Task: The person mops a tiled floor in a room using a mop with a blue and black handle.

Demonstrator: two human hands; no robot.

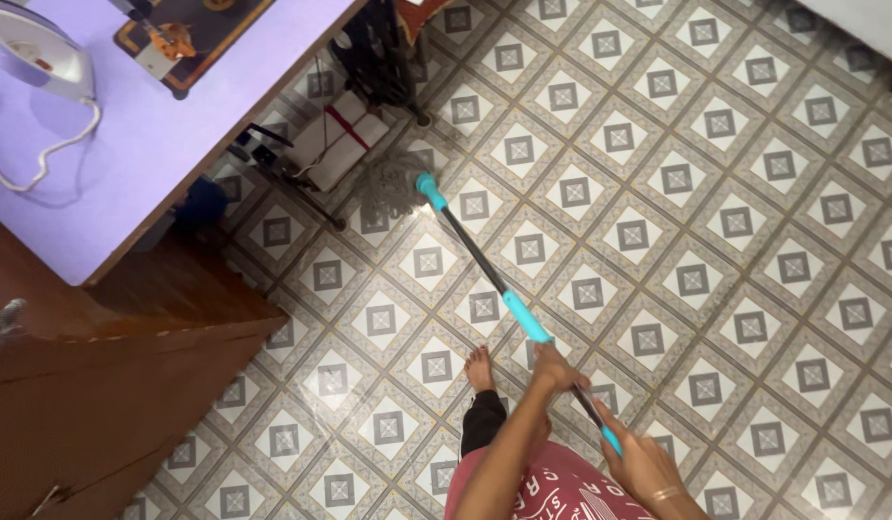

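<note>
You held the mop [484, 265] in both hands, its pole slanting away from you across the patterned tile floor [715, 221]. Your left hand [554, 368] was wrapped around the pole just below the turquoise sleeve, arm stretched forward. Your right hand [643, 462] gripped the pole's near end, close to your body. The grey string head [393, 183] lay on the tiles right at the edge of the purple table [147, 164], touching or almost touching the clutter beneath it. A wooden cabinet [109, 385] hemmed your left side, your bare foot [479, 369] near it. To your right the tiles ran open.
</note>
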